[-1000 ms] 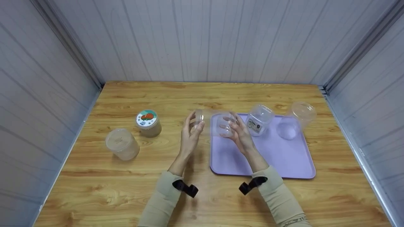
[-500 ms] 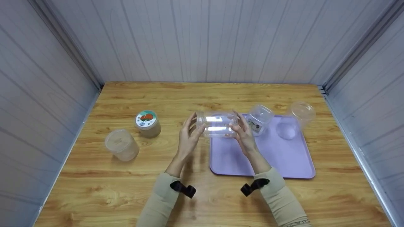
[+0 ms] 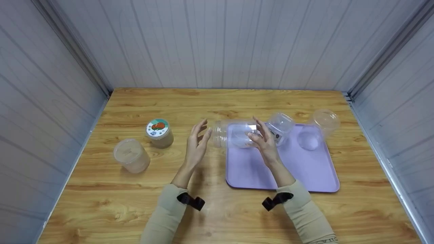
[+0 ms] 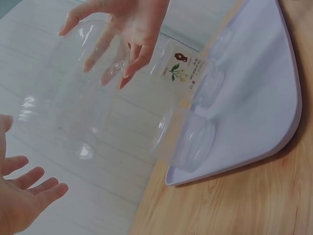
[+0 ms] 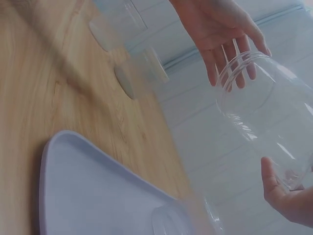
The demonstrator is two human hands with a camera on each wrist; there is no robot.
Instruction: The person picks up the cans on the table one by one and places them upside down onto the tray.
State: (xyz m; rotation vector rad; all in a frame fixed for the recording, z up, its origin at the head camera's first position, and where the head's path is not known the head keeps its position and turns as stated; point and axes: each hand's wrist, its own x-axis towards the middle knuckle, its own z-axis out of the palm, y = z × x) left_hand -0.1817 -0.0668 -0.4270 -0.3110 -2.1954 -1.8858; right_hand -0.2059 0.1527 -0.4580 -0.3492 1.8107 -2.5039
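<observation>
A clear, see-through plastic jar (image 3: pixel 234 135) lies sideways in the air over the tray's left part, its open ringed mouth to the left. My right hand (image 3: pixel 268 149) grips it round the base end, thumb in front and fingers behind. Just left of the mouth, my left hand (image 3: pixel 196 145) is held with its fingers loosely extended. The left wrist view shows a gap between that hand (image 4: pixel 24 196) and the jar (image 4: pixel 73 93). In the right wrist view the left fingers appear behind the jar's threaded rim (image 5: pixel 244 68). No lid shows on it.
A purple tray (image 3: pixel 251 173) lies on the wooden table (image 3: pixel 217 220). At its back stand a clear jar with a printed label (image 3: pixel 276 135) and another clear jar (image 3: pixel 324 122). Two lidded tubs stand left: one with a picture lid (image 3: pixel 159 132), one with a plain lid (image 3: pixel 130 154).
My left hand has let go of the jar's mouth end and moved left and slightly toward me. The right hand keeps hold of the jar and has shifted slightly right.
</observation>
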